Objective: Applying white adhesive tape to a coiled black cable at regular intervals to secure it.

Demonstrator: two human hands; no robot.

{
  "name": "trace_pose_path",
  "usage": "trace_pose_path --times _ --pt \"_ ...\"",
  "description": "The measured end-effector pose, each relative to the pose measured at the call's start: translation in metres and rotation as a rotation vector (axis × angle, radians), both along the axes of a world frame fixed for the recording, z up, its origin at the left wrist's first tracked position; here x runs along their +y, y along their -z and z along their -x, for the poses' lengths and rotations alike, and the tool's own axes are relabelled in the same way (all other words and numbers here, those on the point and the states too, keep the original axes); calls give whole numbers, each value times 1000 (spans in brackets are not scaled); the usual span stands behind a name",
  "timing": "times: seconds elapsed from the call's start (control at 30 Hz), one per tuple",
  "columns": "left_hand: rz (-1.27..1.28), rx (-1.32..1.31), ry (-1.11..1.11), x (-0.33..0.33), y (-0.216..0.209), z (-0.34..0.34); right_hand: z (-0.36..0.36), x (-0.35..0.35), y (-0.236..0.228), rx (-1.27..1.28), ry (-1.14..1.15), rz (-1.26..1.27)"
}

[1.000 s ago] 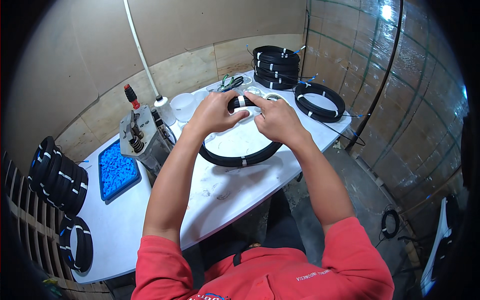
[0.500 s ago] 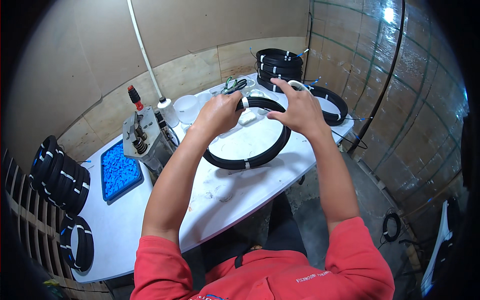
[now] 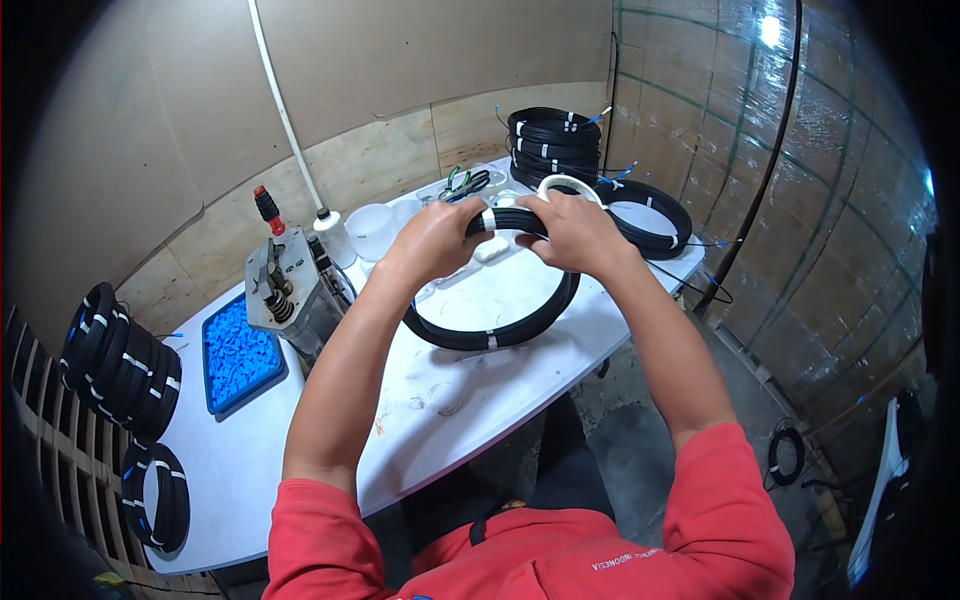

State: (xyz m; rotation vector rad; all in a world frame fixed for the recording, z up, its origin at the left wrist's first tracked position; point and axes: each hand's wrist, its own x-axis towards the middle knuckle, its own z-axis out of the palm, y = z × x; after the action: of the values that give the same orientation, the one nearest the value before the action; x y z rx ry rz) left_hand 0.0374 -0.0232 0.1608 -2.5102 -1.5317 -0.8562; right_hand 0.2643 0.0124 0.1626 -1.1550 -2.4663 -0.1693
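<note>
A black cable coil (image 3: 492, 333) is held up over the white table, tilted, with white tape bands at its top and bottom. My left hand (image 3: 440, 235) is closed round the coil's upper left, just beside the top band. On the upper right, my right hand (image 3: 578, 232) is closed on the same coil, thumb and fingers about it. A white ring like a roll of tape (image 3: 570, 183) shows right behind my right hand; its lower part is hidden, and whether the fingers hold it I cannot tell.
Stacked black coils (image 3: 553, 145) stand at the far end, with another coil (image 3: 645, 240) beside them. At left are a blue tray (image 3: 243, 390) of small blue pieces, a metal hand-press (image 3: 285, 275), a bottle (image 3: 333, 238) and more coils (image 3: 120, 365). The white table (image 3: 420, 440) has dark smudges.
My right hand has come down and left, closing from open fingers onto the coil. The white ring has shifted left with it. My left hand keeps its grip.
</note>
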Motion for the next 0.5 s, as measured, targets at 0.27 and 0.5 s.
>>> trace_pose_path --times 0.27,0.5 --pt "173 -101 -21 -7 -7 8 -8 23 -2 -108 -44 89" --pt "167 -42 -83 0 -1 9 -9 20 -3 -92 -47 124"
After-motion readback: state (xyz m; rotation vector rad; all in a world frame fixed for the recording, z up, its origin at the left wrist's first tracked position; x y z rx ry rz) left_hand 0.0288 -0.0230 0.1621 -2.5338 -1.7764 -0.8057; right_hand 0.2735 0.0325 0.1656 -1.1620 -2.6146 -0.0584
